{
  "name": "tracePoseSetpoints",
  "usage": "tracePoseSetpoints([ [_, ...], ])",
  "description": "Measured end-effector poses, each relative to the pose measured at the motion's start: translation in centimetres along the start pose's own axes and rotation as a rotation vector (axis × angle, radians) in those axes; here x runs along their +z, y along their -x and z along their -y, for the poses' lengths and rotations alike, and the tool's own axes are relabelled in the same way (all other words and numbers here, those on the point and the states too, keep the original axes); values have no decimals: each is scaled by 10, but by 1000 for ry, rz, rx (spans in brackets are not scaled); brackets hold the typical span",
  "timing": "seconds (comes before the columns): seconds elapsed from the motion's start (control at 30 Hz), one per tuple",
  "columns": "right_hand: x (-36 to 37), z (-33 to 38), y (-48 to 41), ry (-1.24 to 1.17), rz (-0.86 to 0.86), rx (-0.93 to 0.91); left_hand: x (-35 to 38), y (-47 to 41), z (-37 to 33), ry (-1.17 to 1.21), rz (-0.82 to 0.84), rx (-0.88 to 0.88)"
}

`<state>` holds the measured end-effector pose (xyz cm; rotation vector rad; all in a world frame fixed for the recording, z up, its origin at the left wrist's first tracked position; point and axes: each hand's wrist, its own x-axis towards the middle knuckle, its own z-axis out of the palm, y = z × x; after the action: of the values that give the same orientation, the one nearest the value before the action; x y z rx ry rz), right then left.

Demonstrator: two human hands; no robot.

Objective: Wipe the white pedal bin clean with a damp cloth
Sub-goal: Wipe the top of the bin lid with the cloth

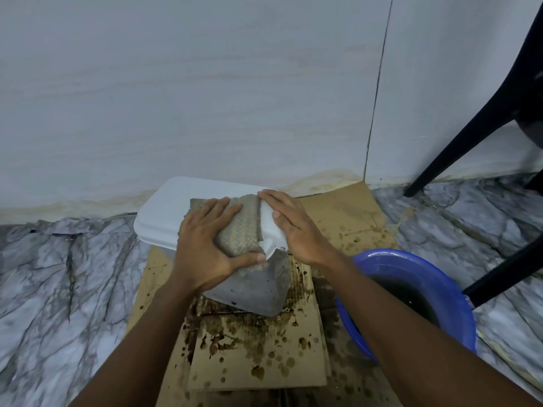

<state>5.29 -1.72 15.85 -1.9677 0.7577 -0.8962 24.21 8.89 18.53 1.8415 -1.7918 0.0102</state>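
Pale wall (205, 98) behind, grey marble-patterned floor (58, 274) below. Count, head view:

- 1 white plastic pedal bin (167, 212), centre, close to the wall, standing on stained brown cardboard sheets (258, 362) (at least 2 overlapping layers). Lid is down. Front face below the lid looks grey and speckled.
- 1 grey-beige woven damp cloth (244, 230), lying flat on the right half of the lid.
- 1 round blue plastic basin (411, 259) holding dark water, on the floor just right of the bin.
- 2 black chair legs (458, 142), far right.
- 2 bare hands. Left hand (205, 245) presses the cloth onto the lid, fingers straight and slightly spread, thumb out along the lid's front edge. Right hand (291, 227) rests flat on the lid's right edge, fingers straight and close together, touching the cloth's border.
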Motion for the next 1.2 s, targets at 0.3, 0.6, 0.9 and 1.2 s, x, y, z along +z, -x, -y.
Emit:
tracePoseSetpoints([
  [0.3,-2,-5,-2,2,7,15,20,-16,-34,-286,41,-49],
  [0.6,10,8,2,170,-128,-31,-28,-37,53,-129,183,-217],
  [0.9,26,6,-6,404,-277,-117,-14,-27,16,-247,306,-96],
  [1.2,36,11,-4,304,-411,-81,-16,-27,74,-216,-57,-353],
])
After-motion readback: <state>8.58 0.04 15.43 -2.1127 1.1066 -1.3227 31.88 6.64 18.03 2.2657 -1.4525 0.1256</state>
